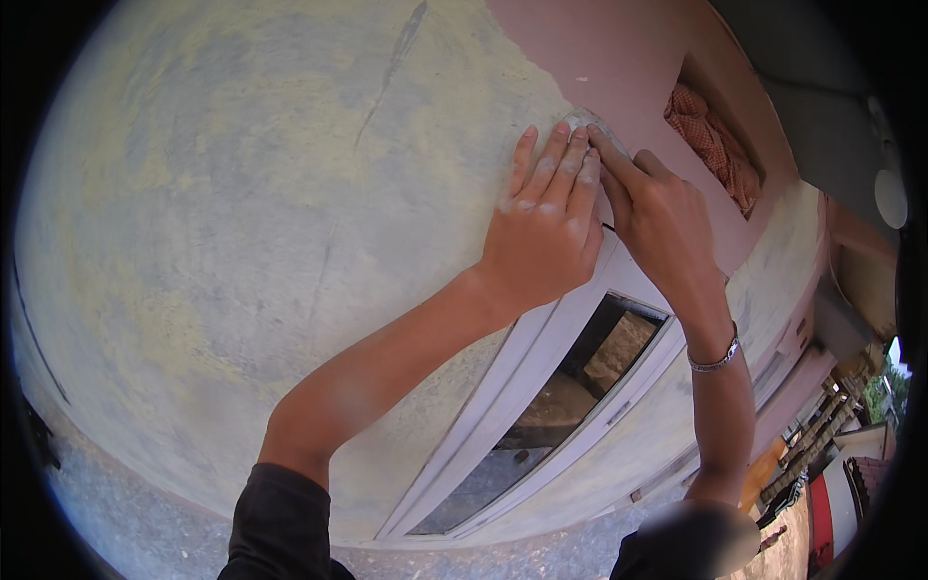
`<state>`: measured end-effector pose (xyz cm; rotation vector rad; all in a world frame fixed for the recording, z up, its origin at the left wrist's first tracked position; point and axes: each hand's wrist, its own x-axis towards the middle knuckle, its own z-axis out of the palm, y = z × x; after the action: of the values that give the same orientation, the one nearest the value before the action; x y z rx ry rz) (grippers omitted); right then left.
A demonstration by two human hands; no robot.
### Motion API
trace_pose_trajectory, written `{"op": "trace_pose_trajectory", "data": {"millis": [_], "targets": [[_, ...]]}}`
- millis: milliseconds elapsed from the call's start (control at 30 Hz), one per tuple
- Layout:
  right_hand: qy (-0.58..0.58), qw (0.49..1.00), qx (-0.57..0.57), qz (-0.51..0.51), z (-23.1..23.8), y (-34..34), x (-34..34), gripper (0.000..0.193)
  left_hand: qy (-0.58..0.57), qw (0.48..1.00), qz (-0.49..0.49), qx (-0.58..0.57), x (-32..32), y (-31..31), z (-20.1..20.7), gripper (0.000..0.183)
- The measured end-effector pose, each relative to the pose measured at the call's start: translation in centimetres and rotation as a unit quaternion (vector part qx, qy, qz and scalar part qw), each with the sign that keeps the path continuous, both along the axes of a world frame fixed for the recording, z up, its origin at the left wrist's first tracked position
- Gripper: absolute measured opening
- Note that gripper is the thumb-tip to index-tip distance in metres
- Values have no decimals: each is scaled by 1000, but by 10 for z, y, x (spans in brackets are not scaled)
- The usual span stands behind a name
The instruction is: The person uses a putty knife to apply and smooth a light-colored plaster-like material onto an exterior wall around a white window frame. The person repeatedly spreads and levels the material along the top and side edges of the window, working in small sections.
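Before me is a wall (271, 184) with patchy pale grey and yellow coating, its upper right part painted pink (599, 48). My left hand (546, 217) lies with its fingers stretched out and slightly apart, fingertips pressing near the pink border. White residue marks its knuckles. Beside it, my right hand (662, 208) is closed, index finger extended, around a flat whitish-grey piece that looks like a scraper (588, 118). Most of that piece is hidden under the fingers of both hands; only its rounded edge shows. A silver bracelet (715, 360) circles my right wrist.
Below my hands is a white-framed window (551, 425) with dark glass. A recess at the upper right holds a red patterned cloth (715, 145). A long dark mark (391, 72) runs down the wall. Greyish ground (145, 503) lies along the wall's foot.
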<state>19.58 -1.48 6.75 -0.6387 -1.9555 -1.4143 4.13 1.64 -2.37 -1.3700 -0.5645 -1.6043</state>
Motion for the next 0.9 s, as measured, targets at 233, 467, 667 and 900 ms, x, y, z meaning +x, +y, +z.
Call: {"op": "trace_pose_trajectory", "data": {"millis": [233, 467, 667, 900], "targets": [[5, 1000, -12, 7, 0, -1, -3, 41, 9, 1000, 10, -4, -3, -5, 1, 47], [3, 1000, -3, 14, 3, -3, -9, 41, -3, 1000, 8, -2, -6, -4, 4, 48], [11, 1000, -5, 0, 5, -5, -12, 42, -6, 1000, 4, 14, -10, -2, 9, 48], [1, 1000, 8, -2, 10, -9, -20, 41, -3, 1000, 9, 11, -18, -8, 14, 50]]}}
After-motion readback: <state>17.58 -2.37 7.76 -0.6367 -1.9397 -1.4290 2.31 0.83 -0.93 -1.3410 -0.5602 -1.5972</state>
